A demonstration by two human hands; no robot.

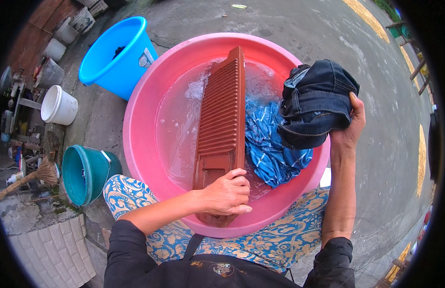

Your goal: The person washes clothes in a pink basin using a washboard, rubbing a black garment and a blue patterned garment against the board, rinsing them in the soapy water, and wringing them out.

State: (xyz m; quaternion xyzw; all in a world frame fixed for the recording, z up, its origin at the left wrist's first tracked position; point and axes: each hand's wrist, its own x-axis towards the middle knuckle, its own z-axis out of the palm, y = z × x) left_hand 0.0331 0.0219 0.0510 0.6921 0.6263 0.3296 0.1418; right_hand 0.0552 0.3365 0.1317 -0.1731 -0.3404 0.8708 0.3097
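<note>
A large round pink plastic basin with soapy water stands before my knees. Leaning lengthwise in it is a reddish-brown ribbed washboard, its lower end at the near rim. My left hand grips the washboard's lower right edge. My right hand holds a bunched pair of dark blue denim trousers above the basin's right side. Below the denim, a wet blue cloth with white lines lies crumpled in the basin, right of the washboard. My right fingers are partly hidden behind the denim.
A bright blue bucket with something dark inside touches the basin's upper left. Further left are a white bucket, a teal bucket with a handle and a straw broom. Yellow grain lies along the concrete ground's far edge.
</note>
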